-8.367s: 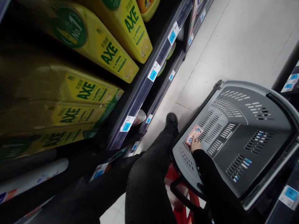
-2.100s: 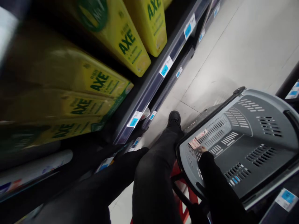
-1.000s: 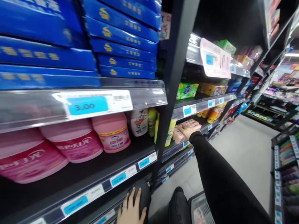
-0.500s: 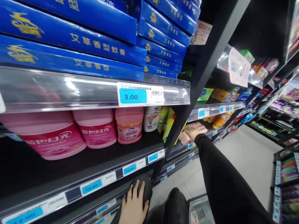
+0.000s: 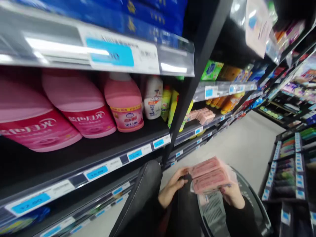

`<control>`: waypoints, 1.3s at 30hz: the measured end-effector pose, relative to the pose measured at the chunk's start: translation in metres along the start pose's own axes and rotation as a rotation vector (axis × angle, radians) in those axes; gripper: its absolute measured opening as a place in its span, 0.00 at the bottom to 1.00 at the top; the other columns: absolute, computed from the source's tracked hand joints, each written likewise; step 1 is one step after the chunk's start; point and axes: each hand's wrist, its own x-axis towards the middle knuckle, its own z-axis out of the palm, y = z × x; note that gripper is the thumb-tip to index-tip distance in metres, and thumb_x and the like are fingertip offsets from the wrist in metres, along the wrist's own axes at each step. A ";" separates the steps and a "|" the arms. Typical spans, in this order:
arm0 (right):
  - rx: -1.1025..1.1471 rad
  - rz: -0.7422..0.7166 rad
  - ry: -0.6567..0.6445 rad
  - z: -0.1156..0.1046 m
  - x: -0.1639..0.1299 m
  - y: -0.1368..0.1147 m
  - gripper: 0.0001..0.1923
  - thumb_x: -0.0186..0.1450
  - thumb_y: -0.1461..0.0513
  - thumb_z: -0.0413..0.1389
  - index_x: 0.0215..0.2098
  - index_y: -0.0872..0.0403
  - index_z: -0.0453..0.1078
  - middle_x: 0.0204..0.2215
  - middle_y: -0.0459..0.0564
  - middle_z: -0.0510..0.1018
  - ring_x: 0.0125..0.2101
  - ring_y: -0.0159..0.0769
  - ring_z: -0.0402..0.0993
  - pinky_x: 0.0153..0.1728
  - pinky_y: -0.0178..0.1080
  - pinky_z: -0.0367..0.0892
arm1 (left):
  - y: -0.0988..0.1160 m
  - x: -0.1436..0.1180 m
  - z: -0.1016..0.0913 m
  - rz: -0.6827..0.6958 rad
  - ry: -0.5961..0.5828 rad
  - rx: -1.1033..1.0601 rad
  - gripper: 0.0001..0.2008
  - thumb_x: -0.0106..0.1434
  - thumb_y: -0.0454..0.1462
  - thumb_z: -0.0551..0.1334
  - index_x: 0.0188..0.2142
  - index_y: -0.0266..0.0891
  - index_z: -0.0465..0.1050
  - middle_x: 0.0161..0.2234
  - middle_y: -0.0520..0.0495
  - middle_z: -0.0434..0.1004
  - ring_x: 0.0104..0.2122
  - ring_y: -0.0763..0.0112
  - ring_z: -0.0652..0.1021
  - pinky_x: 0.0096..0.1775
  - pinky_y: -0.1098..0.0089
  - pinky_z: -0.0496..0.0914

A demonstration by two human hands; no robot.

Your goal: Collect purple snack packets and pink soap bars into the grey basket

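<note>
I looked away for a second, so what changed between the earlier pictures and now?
The right hand left the shelf and now holds pink packs over the basket. The left hand came off the knee to touch them. Pink jugs stayed put.

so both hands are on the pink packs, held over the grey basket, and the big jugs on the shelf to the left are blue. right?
Not quite. The head view shows the big jugs are pink, not blue. The rest holds: the left hand and right hand hold the pink packs over the grey basket.
</note>
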 end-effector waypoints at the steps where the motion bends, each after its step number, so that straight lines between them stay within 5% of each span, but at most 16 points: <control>1: 0.168 0.082 -0.049 0.014 -0.014 0.003 0.39 0.43 0.33 0.58 0.42 0.50 0.73 0.34 0.57 0.80 0.42 0.57 0.76 0.45 0.57 0.71 | -0.003 0.007 0.004 -0.080 -0.084 -0.145 0.35 0.55 0.53 0.62 0.57 0.36 0.62 0.60 0.36 0.60 0.61 0.50 0.60 0.56 0.53 0.61; 3: 0.479 0.245 -0.064 0.043 -0.035 0.010 0.34 0.42 0.38 0.63 0.39 0.51 0.75 0.30 0.55 0.80 0.36 0.53 0.78 0.38 0.52 0.74 | -0.014 0.012 0.006 -0.323 -0.187 -0.375 0.41 0.46 0.56 0.67 0.52 0.31 0.67 0.55 0.32 0.67 0.58 0.47 0.64 0.56 0.54 0.60; 6: 0.738 0.465 0.095 0.083 -0.053 0.028 0.27 0.40 0.49 0.70 0.34 0.53 0.75 0.27 0.53 0.81 0.30 0.47 0.78 0.35 0.47 0.74 | -0.036 0.001 -0.001 -0.559 -0.131 -0.508 0.39 0.43 0.53 0.70 0.48 0.28 0.70 0.45 0.34 0.76 0.52 0.50 0.71 0.55 0.58 0.61; 10: 0.841 0.639 0.342 0.120 -0.061 0.063 0.26 0.43 0.50 0.69 0.36 0.57 0.74 0.33 0.53 0.82 0.34 0.43 0.78 0.39 0.44 0.73 | -0.061 -0.012 -0.012 -0.649 0.014 -0.509 0.26 0.51 0.47 0.67 0.43 0.28 0.72 0.38 0.37 0.79 0.43 0.56 0.77 0.48 0.62 0.67; 16: 0.898 0.710 0.364 0.154 -0.054 0.093 0.31 0.54 0.44 0.59 0.45 0.58 0.72 0.39 0.55 0.81 0.42 0.46 0.77 0.45 0.48 0.71 | -0.069 -0.002 -0.020 -0.632 0.145 -0.447 0.19 0.53 0.40 0.67 0.41 0.30 0.72 0.33 0.41 0.80 0.33 0.65 0.79 0.38 0.70 0.71; 21: 1.178 0.699 0.270 0.152 -0.059 0.104 0.30 0.57 0.42 0.54 0.46 0.54 0.72 0.43 0.54 0.79 0.44 0.46 0.75 0.45 0.50 0.71 | -0.056 -0.002 -0.031 -0.633 0.037 -0.436 0.27 0.49 0.37 0.70 0.49 0.32 0.69 0.35 0.40 0.79 0.31 0.59 0.80 0.33 0.64 0.74; 24: 1.299 0.615 0.163 0.139 -0.064 0.119 0.26 0.57 0.42 0.55 0.42 0.51 0.72 0.33 0.50 0.80 0.31 0.38 0.77 0.31 0.42 0.73 | -0.047 -0.003 -0.042 -0.648 -0.071 -0.472 0.30 0.49 0.38 0.69 0.51 0.32 0.67 0.39 0.35 0.78 0.31 0.51 0.80 0.28 0.58 0.74; 26: 1.340 0.578 0.112 0.132 -0.067 0.132 0.21 0.56 0.45 0.58 0.38 0.51 0.72 0.23 0.44 0.76 0.18 0.30 0.69 0.18 0.34 0.66 | -0.042 -0.001 -0.049 -0.608 -0.101 -0.516 0.29 0.49 0.43 0.67 0.49 0.30 0.68 0.42 0.33 0.77 0.32 0.49 0.80 0.28 0.56 0.74; 32: 1.480 0.450 -0.026 0.134 -0.074 0.162 0.25 0.52 0.43 0.59 0.37 0.51 0.68 0.12 0.32 0.55 0.07 0.21 0.38 0.07 0.28 0.39 | -0.014 -0.006 -0.070 -0.364 -0.097 -0.665 0.34 0.48 0.54 0.63 0.49 0.33 0.68 0.35 0.42 0.75 0.26 0.64 0.75 0.23 0.65 0.72; 39: 1.714 0.341 -0.114 0.137 -0.074 0.154 0.21 0.58 0.48 0.57 0.40 0.53 0.66 0.14 0.33 0.56 0.08 0.21 0.41 0.08 0.28 0.44 | 0.015 -0.017 -0.087 -0.242 -0.137 -0.654 0.33 0.48 0.51 0.64 0.49 0.33 0.67 0.33 0.45 0.70 0.23 0.69 0.71 0.18 0.69 0.69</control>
